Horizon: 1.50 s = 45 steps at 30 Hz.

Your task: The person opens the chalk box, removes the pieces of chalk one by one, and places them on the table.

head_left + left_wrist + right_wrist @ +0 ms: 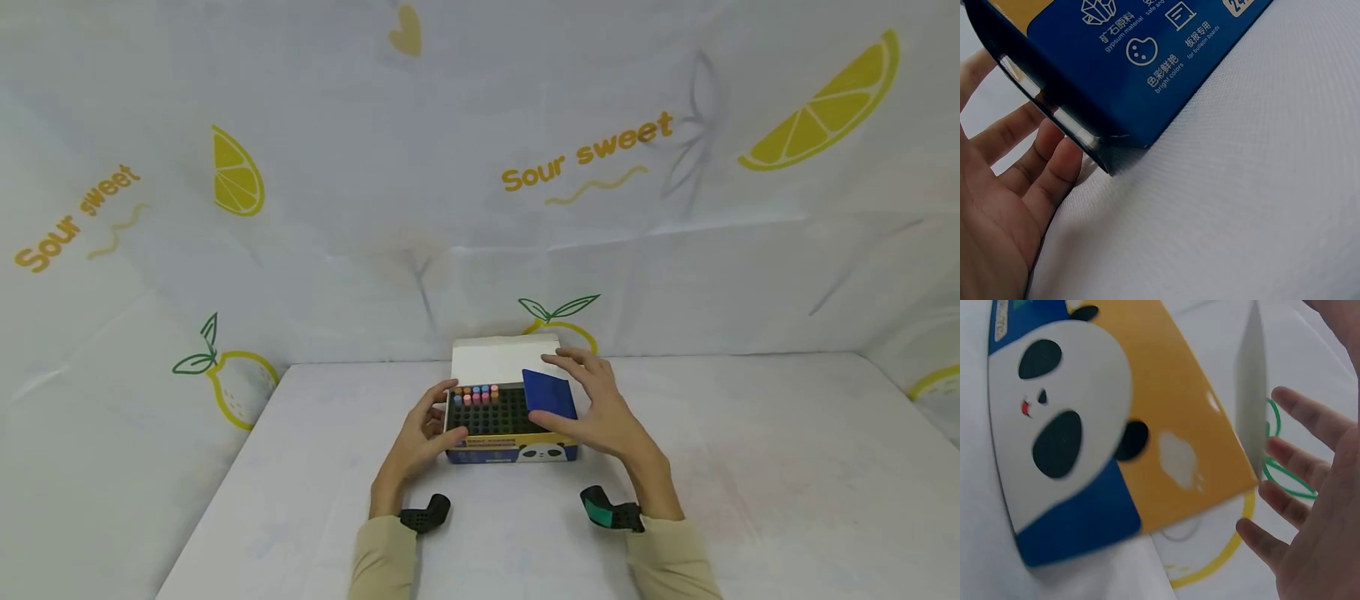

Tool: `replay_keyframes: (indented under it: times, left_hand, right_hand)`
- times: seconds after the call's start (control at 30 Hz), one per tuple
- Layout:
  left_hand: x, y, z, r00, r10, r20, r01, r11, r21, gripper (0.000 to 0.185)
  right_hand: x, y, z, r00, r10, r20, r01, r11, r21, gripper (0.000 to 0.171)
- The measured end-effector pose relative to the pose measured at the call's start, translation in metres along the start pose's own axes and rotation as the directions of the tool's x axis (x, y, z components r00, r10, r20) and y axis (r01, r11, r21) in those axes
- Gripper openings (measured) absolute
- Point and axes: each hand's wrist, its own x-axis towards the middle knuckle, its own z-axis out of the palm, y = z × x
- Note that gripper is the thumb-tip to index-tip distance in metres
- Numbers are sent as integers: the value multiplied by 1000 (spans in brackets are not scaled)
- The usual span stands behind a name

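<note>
From my head, the box [483, 456] sat on the bench [300, 500] between my left hand [418, 435], gripping its end, and my right hand [606, 410], at the blue flap [551, 393]. Left wrist: fingers [1060, 159] bent by that end. Right wrist: fingers spread beside the white flap [1252, 394].

Box [1166, 394], one: blue and yellow, slanted across my remote feed. Panda print [1063, 419], one: white face, dark eye patches, small red mouth. Pale flap [1252, 394], one: edge-on, beyond the yellow side. Right hand [1325, 512], one: I count four fingers spread apart, tips near the flap, contact unconfirmed. White cloth [1204, 344] behind: green leaf outline [1290, 479], yellow curve [1235, 540].
</note>
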Motion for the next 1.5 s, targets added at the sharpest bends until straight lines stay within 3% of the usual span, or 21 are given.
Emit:
replay_keyframes:
  times: [0.2, 0.43, 0.73, 0.97, 1.07, 1.27, 1.5]
  left_hand:
    - [-1, -1, 3, 1000, 0, -2, 0, 1000, -13, 74]
    - [0, -1, 4, 1000, 12, 4, -12, 1000, -12, 74]
    - [1, -1, 1, 1000, 7, 2, -7, 1000, 2, 75]
    - [2, -2, 0, 1000, 11, 0, -11, 1000, -8, 74]
    - [2, -2, 0, 1000, 18, 5, -18, 1000, -8, 74]
    - [0, -3, -1, 1000, 25, 10, -25, 1000, 3, 72]
    - [0, -2, -2, 1000, 19, 18, -19, 1000, -12, 72]
  right_hand:
    - [5, -5, 14, 999, 23, 24, -20, 994, -110, 79]
    - [6, -4, 16, 998, 62, 17, -61, 994, -90, 65]
    - [1, 3, -9, 1000, 14, -11, -13, 997, 81, 58]
    - [-11, 21, -32, 991, 129, 21, -130, 962, 242, 61]
    - [-17, 32, -39, 989, 140, 37, -145, 945, 294, 60]
    - [-28, 53, -46, 996, 82, 23, -85, 947, 311, 51]
    - [-34, 67, -46, 991, 117, 69, -133, 941, 310, 69]
